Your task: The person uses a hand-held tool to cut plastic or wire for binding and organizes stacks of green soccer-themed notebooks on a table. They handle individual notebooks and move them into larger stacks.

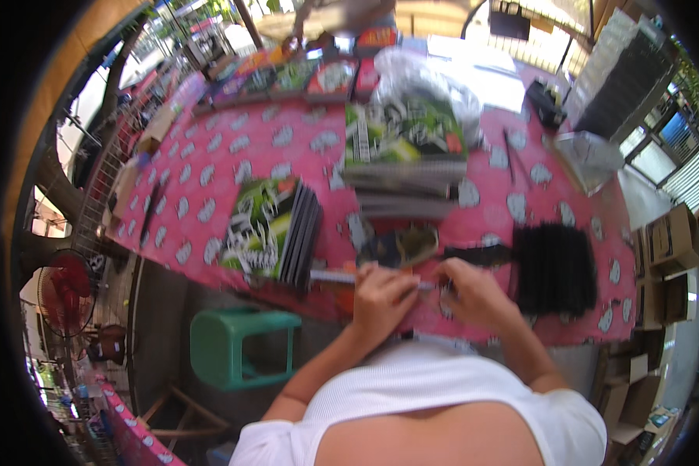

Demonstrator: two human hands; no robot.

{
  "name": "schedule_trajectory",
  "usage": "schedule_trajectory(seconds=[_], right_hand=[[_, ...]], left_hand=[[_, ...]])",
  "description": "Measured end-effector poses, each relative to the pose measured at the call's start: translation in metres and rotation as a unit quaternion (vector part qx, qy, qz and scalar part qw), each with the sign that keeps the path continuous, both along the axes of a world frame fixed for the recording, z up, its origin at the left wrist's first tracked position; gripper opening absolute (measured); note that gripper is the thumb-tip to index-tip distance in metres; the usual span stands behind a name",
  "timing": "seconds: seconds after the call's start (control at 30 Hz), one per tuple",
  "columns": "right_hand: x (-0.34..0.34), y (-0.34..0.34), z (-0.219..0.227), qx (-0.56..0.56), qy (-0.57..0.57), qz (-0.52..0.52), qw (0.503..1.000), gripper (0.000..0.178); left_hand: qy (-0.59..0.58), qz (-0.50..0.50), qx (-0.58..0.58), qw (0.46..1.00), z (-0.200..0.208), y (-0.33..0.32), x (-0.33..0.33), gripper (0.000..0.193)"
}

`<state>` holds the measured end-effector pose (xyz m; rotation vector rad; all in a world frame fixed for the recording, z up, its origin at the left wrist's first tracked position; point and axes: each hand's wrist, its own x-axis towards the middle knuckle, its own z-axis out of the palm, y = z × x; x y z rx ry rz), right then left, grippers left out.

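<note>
Two hands work at the pink table's (233, 147) near edge: left hand (380, 299) pinches a pale strip (342, 276), right hand (474, 295) curls closed beside black spiral bindings (555, 268).

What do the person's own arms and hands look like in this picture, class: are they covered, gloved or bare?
Both forearms are bare, with no sleeves reaching them. The left hand and right hand wear no gloves. No rings, watch or bracelets can be made out. The only clothing visible is a white ribbed top, short at the shoulders.
</note>
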<state>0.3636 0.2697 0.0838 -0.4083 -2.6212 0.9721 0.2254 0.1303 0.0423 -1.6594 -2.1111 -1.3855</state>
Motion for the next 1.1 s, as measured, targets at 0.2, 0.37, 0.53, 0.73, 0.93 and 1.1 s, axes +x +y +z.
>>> schedule_trajectory(seconds=[0.2, 0.37, 0.53, 0.73, 0.93, 1.1], right_hand=[[0.002, -0.003, -0.002, 0.078, -0.015, 0.013, 0.997, 0.024], [-0.006, -0.011, 0.005, 0.084, 0.047, -0.008, 0.995, 0.018], [-0.006, -0.012, -0.007, 0.067, 0.033, -0.031, 0.997, 0.017], [-0.010, -0.011, -0.005, 0.071, 0.077, -0.023, 0.994, 0.016], [-0.013, -0.008, -0.011, 0.087, 0.081, -0.045, 0.992, 0.016], [-0.012, -0.010, -0.005, 0.073, 0.056, -0.024, 0.995, 0.020]], left_hand=[[-0.004, 0.001, 0.009, 1.000, 0.005, -0.002, 0.002, 0.021], [-0.034, 0.014, 0.032, 0.999, 0.008, 0.002, 0.005, 0.023], [-0.017, 0.002, 0.027, 0.999, 0.008, 0.000, 0.001, 0.020], [-0.043, 0.002, 0.021, 0.999, 0.005, 0.001, 0.001, 0.019], [-0.049, 0.029, 0.003, 0.998, 0.008, 0.001, 0.004, 0.020], [-0.037, 0.041, 0.011, 0.998, 0.011, 0.001, 0.005, 0.029]])
